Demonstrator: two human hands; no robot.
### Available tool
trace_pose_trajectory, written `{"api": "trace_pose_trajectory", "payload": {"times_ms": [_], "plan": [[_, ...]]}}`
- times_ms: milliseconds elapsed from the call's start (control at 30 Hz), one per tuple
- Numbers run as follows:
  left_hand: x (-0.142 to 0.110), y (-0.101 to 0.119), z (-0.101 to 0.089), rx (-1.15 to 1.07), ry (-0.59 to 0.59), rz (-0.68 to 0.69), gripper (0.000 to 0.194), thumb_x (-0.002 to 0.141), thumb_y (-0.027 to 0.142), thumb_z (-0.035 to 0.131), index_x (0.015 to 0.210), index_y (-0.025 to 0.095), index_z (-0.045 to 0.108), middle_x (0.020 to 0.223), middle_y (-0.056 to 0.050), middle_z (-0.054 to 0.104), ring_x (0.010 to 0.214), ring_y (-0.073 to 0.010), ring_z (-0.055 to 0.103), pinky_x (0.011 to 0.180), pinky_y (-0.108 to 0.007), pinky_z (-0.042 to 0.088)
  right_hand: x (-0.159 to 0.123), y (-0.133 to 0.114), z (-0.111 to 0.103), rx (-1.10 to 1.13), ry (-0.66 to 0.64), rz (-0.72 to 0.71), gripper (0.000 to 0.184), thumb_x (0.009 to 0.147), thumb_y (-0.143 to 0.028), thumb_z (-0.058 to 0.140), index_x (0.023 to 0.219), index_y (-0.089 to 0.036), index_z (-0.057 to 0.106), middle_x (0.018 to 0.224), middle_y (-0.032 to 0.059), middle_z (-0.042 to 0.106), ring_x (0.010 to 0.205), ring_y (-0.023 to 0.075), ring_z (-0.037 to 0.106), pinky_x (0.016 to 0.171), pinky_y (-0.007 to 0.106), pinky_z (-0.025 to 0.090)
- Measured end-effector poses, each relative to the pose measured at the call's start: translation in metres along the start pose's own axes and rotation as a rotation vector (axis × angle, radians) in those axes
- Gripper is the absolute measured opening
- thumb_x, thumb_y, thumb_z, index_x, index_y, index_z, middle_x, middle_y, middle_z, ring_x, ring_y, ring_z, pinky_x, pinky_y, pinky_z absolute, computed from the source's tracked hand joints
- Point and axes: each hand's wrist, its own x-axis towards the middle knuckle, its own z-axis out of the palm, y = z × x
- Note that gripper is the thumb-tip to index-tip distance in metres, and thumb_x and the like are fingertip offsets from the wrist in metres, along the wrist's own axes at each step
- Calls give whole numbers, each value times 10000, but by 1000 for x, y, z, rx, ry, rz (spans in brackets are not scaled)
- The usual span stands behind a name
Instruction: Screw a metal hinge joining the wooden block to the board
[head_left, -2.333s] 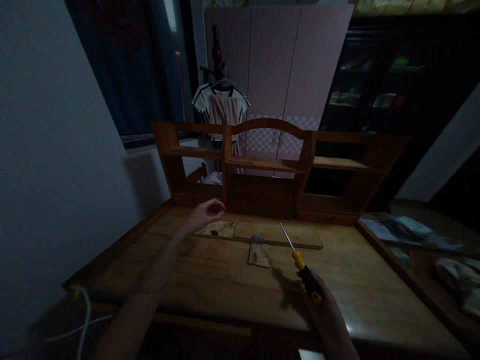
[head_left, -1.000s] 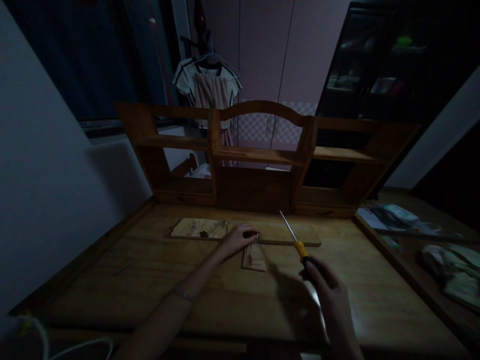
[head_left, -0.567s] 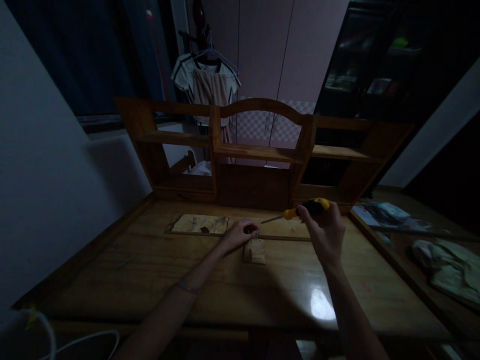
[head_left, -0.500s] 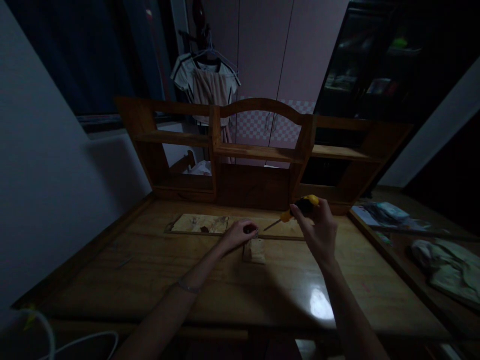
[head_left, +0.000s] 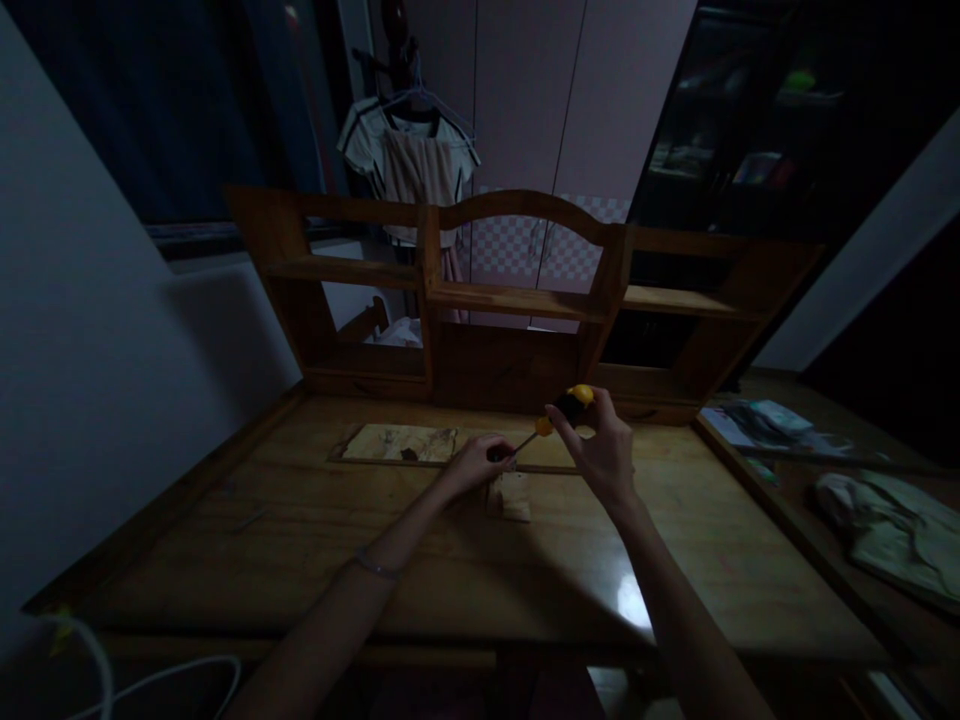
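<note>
My right hand (head_left: 606, 450) grips a screwdriver (head_left: 568, 408) by its yellow and black handle. The shaft slants down and left, its tip close to the fingers of my left hand (head_left: 484, 461). Those left fingers are pinched together just above a small pale wooden block (head_left: 515, 497); whatever they hold is too small and dark to make out. The block lies on the wooden desk (head_left: 420, 560), in front of a long flat board (head_left: 397, 443) with a worn, stained surface.
A wooden shelf unit (head_left: 517, 300) stands along the desk's back edge. To the right lie a plastic-wrapped bundle (head_left: 780, 422) and a pale cloth (head_left: 892, 525). White cable (head_left: 172, 678) loops at the lower left. Clothes (head_left: 420, 165) hang behind the shelves.
My right hand has moved left with the screwdriver, bringing its tip up to my left fingertips. My left hand stays almost where it was, over the small block.
</note>
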Motion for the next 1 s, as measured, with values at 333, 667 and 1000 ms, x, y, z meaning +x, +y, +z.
{"api": "trace_pose_trajectory", "payload": {"times_ms": [333, 667, 1000], "plan": [[-1, 3, -1, 63, 7, 35, 107, 830, 239, 641, 884, 174, 706, 866, -15, 696, 815, -147, 627, 744, -234, 467, 7, -2, 3, -25, -64, -78, 444, 840, -458, 666, 1183, -230, 501, 848, 9, 653, 653, 152, 630, 630, 273, 492], [-3, 8, -3, 139, 13, 74, 105, 836, 265, 637, 867, 182, 693, 887, -23, 668, 819, -151, 617, 760, -244, 472, 52, -24, 17, -122, -424, -370, 455, 932, -261, 479, 1384, -225, 444, 1159, 91, 594, 789, 162, 613, 766, 299, 484], [-4, 7, -1, 199, 24, 109, 86, 848, 255, 638, 875, 184, 676, 895, -31, 661, 856, -166, 617, 802, -272, 472, 65, -22, 23, -319, -444, -413, 434, 931, -346, 485, 1339, -199, 472, 1167, 106, 588, 911, 216, 625, 773, 308, 462]]}}
